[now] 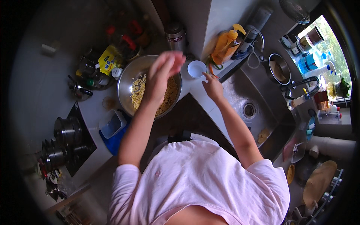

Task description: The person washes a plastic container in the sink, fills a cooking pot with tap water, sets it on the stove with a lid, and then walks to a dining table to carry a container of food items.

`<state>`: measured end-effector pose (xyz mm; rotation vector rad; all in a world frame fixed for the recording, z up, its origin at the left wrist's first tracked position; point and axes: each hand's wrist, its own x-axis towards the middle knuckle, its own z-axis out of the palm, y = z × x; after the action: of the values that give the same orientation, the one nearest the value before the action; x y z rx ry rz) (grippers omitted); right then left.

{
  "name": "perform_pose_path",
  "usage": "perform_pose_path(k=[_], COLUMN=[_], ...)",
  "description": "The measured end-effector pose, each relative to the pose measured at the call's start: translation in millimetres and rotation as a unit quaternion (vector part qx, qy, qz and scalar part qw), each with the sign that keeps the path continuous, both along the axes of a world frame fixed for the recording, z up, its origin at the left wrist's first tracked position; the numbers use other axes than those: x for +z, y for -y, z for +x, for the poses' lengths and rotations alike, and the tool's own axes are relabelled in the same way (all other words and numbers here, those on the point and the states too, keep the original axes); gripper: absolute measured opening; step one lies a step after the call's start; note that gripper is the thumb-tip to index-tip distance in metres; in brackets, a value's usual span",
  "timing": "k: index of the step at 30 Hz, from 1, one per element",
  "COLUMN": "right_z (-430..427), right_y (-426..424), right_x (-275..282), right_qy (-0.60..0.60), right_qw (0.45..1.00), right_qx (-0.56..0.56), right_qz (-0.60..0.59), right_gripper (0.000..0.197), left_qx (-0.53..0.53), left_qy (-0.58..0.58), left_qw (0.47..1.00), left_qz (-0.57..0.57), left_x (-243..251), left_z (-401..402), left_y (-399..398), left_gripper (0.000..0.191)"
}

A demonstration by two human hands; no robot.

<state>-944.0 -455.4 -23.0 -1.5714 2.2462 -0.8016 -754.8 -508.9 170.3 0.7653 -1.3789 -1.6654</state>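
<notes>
My left hand (165, 71) is raised over a large steel bowl (121, 97), slightly blurred, with nothing visible in it. Chopped yellowish food (137, 91) lies in the bowl, partly hidden by my hand and forearm. To the right, my right hand (213, 85) has its fingers apart at the lower right rim of a small white bowl (197, 69); whether a fingertip touches the rim cannot be told. Just beyond those fingers lie an orange chili pepper (211, 71) and a green one (218, 67), on the pale counter.
A steel sink (236, 92) is at my right, under a black faucet (303, 83). An orange pump bottle (223, 46) stands behind the peppers. Left of the steel bowl are a yellow pouch (108, 60), a clear plastic container (112, 123) on a blue item, and dark pots (66, 130).
</notes>
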Motion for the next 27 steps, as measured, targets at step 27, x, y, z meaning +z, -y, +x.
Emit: perform_pose_path(k=[27], right_z=[104.5], right_y=[-60.5], right_x=[113.4], right_qy=[0.133], right_qw=[0.91], right_qx=[0.204], right_qz=[-0.335], right_gripper=[0.025], left_qx=[0.033], left_qy=[-0.03], left_qw=[0.999], left_qz=[0.032], left_x=[-37.8], left_z=[85.9], left_y=[-93.8], left_gripper=[0.088])
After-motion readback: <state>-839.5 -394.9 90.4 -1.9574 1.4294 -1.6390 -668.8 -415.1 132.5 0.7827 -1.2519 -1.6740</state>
